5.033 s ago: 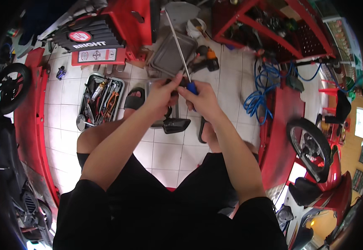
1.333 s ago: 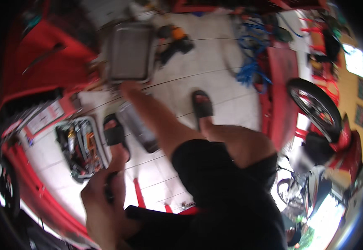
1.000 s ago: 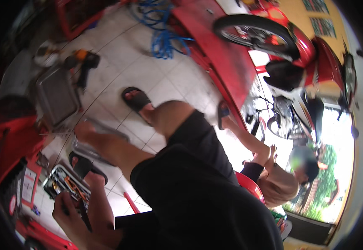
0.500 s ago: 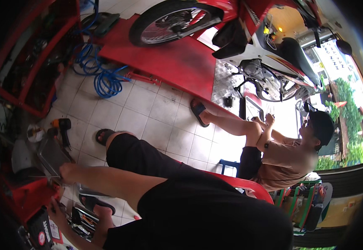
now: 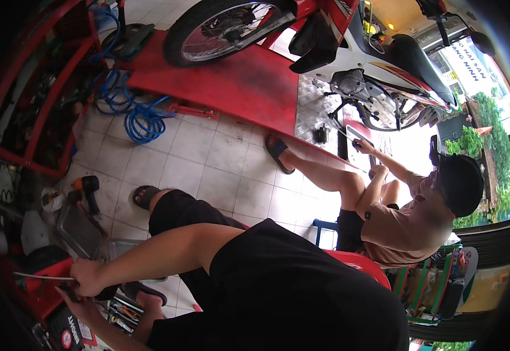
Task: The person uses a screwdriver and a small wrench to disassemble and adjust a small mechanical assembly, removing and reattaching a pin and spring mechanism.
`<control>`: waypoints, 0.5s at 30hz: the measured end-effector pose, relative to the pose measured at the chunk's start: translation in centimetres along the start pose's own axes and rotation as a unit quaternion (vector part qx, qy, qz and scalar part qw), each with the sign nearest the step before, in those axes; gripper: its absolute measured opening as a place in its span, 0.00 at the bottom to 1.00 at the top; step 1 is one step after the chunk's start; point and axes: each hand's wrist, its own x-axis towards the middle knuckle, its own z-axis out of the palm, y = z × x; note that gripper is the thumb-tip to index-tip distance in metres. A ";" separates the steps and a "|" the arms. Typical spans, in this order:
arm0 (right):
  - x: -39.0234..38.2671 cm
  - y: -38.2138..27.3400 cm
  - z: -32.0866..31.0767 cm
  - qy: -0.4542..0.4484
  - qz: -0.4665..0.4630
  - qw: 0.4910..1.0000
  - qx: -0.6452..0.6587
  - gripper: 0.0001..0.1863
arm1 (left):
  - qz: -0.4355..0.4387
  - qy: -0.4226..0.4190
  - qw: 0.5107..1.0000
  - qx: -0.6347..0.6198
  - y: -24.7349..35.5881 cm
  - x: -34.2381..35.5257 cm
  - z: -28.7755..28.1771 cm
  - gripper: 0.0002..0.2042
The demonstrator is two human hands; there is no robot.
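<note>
My right hand [image 5: 86, 276] is closed round a thin metal rod [image 5: 39, 276], whose bare length sticks out to the left over a red surface. My left hand [image 5: 81, 305] is just below, its fingertips meeting the right hand's near the rod. Something small and dark shows between the left fingers, too small to name. Beneath the hands lies a red box-like thing [image 5: 29, 295]. Beside my left forearm sits an open tray of hand tools [image 5: 123, 313].
A grey metal tray [image 5: 79, 231] and a yellow-black power tool [image 5: 89, 193] lie on the tiles. Blue hose [image 5: 144, 126] coils near a red cabinet [image 5: 38, 126]. A motorcycle [image 5: 360, 76] stands on a red lift [image 5: 220, 82]; a seated co-worker [image 5: 407, 228] reaches toward it with a tool.
My two hands have come closer together, and the rod has moved a little left and down. The co-worker's arm has stretched out toward the motorcycle. The view has shifted slightly.
</note>
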 end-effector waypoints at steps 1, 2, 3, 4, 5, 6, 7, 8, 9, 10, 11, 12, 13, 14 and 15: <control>0.1 0.0 0.4 0.001 -0.016 1.000 -0.014 0.11 | 0.014 0.001 1.000 -0.016 0.3 -0.6 0.5 0.18; 0.2 0.1 0.6 -0.004 -0.013 1.000 -0.012 0.11 | 0.012 0.006 1.000 -0.015 0.6 -0.7 0.7 0.18; 0.4 -0.1 0.5 -0.016 -0.028 0.999 -0.016 0.13 | 0.001 0.006 0.999 -0.048 1.1 -0.7 0.6 0.18; 0.6 -0.3 0.5 -0.028 -0.043 0.998 -0.020 0.15 | -0.007 0.005 0.997 -0.082 1.6 -0.7 0.2 0.18; 1.0 -0.6 0.5 -0.036 -0.046 0.998 -0.019 0.15 | 0.001 -0.103 0.991 -0.090 1.0 2.3 -4.8 0.19; 1.2 -0.5 0.5 -0.064 -0.039 0.996 -0.055 0.16 | 0.002 -0.097 0.991 -0.091 1.1 2.8 -5.5 0.19; 1.4 -0.5 0.6 -0.093 -0.032 0.991 -0.091 0.17 | 0.001 -0.188 0.976 -0.112 1.3 3.0 -6.4 0.19; 1.5 -0.5 0.7 -0.101 -0.034 0.990 -0.089 0.17 | 0.002 -0.276 0.952 -0.130 1.4 3.3 -7.3 0.20; 1.4 -0.8 0.7 -0.085 -0.050 0.993 -0.058 0.18 | 0.025 -0.249 0.960 -0.123 1.5 3.3 -7.9 0.21; 1.4 -1.0 0.8 -0.070 -0.066 0.995 -0.027 0.19 | 0.048 -0.219 0.968 -0.113 1.7 3.2 -8.6 0.21; 1.5 -1.1 1.1 -0.081 -0.071 0.994 -0.026 0.19 | 0.052 -0.130 0.984 -0.110 1.9 3.1 -9.3 0.22; 1.3 -0.9 0.7 -0.081 -0.088 0.993 0.010 0.19 | 0.048 -0.044 0.992 -0.109 1.6 2.4 -7.9 0.22; 0.9 0.0 0.2 -0.076 -0.098 0.991 0.046 0.19 | 0.052 0.062 0.992 -0.094 1.1 0.6 -3.8 0.22; 0.9 0.0 0.3 -0.084 -0.101 0.990 0.047 0.19 | 0.057 0.069 0.991 -0.096 1.3 -0.1 -2.9 0.22; 1.0 0.1 0.4 -0.085 -0.118 0.988 0.048 0.19 | 0.051 0.073 0.990 -0.106 1.4 -0.5 -2.6 0.23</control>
